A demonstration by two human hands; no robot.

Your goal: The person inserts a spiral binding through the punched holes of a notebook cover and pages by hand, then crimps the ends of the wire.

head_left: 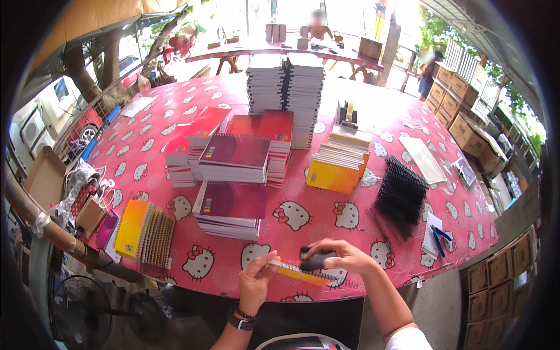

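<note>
Head view: left hand (255,282) pinches yellow spiral notebook (297,272) at near edge of pink surface (315,219), right hand (341,255) closed on what looks like black tool (315,260) over it.

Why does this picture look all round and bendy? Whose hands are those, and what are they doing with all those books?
The camera sits on a person's head and looks down, and its wide lens bends straight edges. The two hands at the bottom belong to that person. The left hand holds the end of a yellow spiral notebook. The right hand presses a small black tool onto it. They work at a table with a pink cartoon-cat cloth. On it lie stacks of notebooks, a tall stack of white pads, a pile of black spiral wires and blue-handled pliers. Cardboard boxes stand at the right.
</note>
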